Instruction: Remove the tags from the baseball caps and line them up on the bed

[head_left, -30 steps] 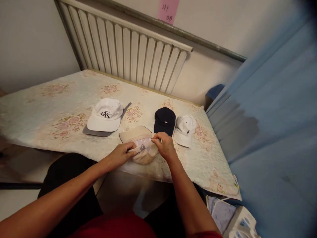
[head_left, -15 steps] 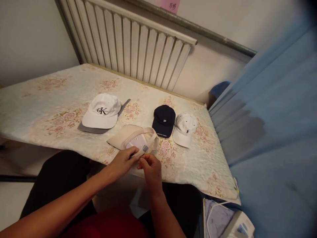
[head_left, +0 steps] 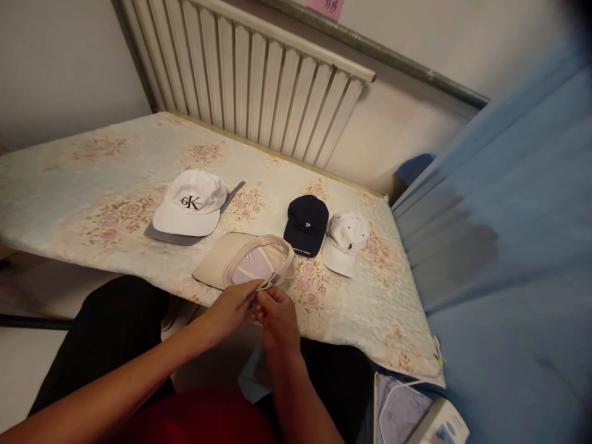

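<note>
A beige cap (head_left: 217,259) lies upside down at the near edge of the bed, its pale lilac lining facing up and its brim pointing left. My left hand (head_left: 240,305) pinches the cap's back strap beside the buckle. Close against it, my right hand (head_left: 278,311) has its fingers closed on the same strap. The strap's end is mostly hidden by my fingers. Beyond the cap sit a navy cap (head_left: 306,223) and a small white cap (head_left: 346,240), side by side. To the left, a white cap with black letters (head_left: 192,200) rests on a grey cap (head_left: 178,237).
A flowered cover (head_left: 361,314) spreads over the bed. Along its far side stands a white radiator (head_left: 259,92). A blue curtain (head_left: 499,265) hangs at the right. At the lower right is a white box-like item (head_left: 441,425) with a cable.
The beige cap's strap has been turned and drawn slightly toward me, so its buckle shows less. Both hands have moved closer together, and the cap has shifted slightly left.
</note>
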`<action>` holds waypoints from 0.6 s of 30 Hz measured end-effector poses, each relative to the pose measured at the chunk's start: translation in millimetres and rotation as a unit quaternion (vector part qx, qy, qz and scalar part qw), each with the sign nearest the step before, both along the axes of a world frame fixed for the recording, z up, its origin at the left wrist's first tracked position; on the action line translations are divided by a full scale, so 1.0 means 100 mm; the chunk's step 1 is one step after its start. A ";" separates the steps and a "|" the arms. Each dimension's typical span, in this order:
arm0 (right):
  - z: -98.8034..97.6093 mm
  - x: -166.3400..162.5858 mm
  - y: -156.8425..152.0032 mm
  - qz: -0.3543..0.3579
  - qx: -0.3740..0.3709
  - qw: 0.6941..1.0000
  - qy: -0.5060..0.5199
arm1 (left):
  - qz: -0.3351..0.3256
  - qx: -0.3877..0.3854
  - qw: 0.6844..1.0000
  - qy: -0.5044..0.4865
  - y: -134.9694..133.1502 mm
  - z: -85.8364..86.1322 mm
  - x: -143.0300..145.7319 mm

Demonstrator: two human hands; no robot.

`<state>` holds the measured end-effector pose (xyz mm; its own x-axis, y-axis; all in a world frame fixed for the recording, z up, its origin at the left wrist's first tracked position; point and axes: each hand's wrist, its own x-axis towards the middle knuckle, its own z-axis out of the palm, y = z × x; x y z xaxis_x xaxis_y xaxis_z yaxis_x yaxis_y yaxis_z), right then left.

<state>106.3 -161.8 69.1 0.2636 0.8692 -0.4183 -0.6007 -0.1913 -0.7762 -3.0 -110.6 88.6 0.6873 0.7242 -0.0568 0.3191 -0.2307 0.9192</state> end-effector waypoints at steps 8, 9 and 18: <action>0.04 0.00 -0.06 -0.030 0.023 0.998 0.050 | -0.006 -0.012 1.000 -0.016 0.04 -0.02 0.03; 0.05 0.00 -0.06 -0.030 0.024 0.998 0.053 | -0.004 -0.016 1.000 -0.019 0.05 -0.03 0.03; 0.16 0.10 -0.03 -0.021 0.034 0.999 -0.006 | -0.004 -0.225 0.971 -0.083 0.12 0.13 -0.02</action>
<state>116.2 -164.7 84.9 0.3054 0.8835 -0.3553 -0.5970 -0.1131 -0.7942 -5.0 -98.6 101.3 0.7201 0.6457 -0.2540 0.1581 0.2038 0.9662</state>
